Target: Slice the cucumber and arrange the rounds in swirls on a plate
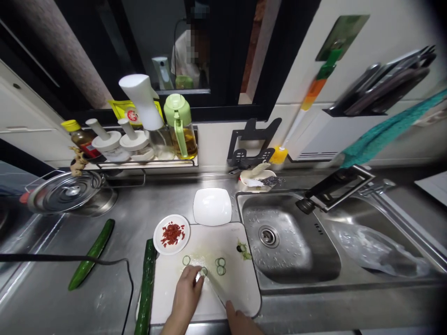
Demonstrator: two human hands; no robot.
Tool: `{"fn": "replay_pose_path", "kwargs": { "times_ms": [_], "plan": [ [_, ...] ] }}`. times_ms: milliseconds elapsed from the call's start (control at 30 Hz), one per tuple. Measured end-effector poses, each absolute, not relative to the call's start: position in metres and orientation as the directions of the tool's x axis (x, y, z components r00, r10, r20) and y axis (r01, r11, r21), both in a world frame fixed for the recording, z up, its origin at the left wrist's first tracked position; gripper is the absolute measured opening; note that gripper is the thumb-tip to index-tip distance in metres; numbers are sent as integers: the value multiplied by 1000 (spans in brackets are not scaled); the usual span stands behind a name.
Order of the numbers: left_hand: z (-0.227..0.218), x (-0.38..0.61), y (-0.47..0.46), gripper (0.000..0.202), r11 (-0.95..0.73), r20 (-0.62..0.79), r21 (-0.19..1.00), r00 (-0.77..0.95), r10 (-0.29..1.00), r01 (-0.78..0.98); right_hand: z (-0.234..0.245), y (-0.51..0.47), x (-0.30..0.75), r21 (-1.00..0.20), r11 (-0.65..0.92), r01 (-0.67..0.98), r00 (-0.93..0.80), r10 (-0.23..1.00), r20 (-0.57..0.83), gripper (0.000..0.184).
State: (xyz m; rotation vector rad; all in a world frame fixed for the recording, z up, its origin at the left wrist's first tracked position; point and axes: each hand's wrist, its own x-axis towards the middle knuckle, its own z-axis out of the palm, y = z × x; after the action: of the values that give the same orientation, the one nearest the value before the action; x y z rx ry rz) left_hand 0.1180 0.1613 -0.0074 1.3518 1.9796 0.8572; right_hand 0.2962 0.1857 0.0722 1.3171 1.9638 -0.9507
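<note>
A white cutting board point(164, 298) lies in front of me. My right hand point(240, 322), at its near edge, is closed round a knife point(217, 292) whose blade points forward and left. My left hand point(186, 291) is over the middle of the board, thumb and fingers pinched on a cucumber slice point(204, 271) at the blade's tip. Another cucumber slice point(186, 260) lies to the left, and a small cluster of slices point(220, 266) to the right. Green trimmings point(243, 250) sit by the board's right edge. A long cucumber point(145, 284) lies along the left edge.
Above the board are a plate of red bits point(159, 239) and a white square dish point(212, 207). A second cucumber point(92, 255) and a black cable point(104, 262) are on the left counter. The sink point(293, 242) is on the right. Bottles and jars fill the rack point(167, 163).
</note>
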Motion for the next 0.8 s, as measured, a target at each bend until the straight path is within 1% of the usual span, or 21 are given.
{"fn": "replay_pose_path", "kwargs": {
  "times_ms": [167, 433, 667, 800],
  "plan": [
    [-7, 117, 162, 25, 286, -113, 777, -323, 940, 561, 73, 186, 291, -214, 283, 935, -338, 522, -783, 64],
    [-8, 116, 162, 24, 267, -97, 785, -316, 944, 558, 75, 183, 290, -216, 266, 939, -331, 532, -779, 63],
    [-5, 116, 163, 24, 278, -113, 791, -316, 942, 545, 77, 185, 288, -215, 239, 947, -311, 518, -797, 64],
    [-5, 116, 164, 23, 279, -113, 791, -319, 941, 544, 80, 182, 285, -239, 189, 953, -304, 528, -793, 59]
  ]
}}
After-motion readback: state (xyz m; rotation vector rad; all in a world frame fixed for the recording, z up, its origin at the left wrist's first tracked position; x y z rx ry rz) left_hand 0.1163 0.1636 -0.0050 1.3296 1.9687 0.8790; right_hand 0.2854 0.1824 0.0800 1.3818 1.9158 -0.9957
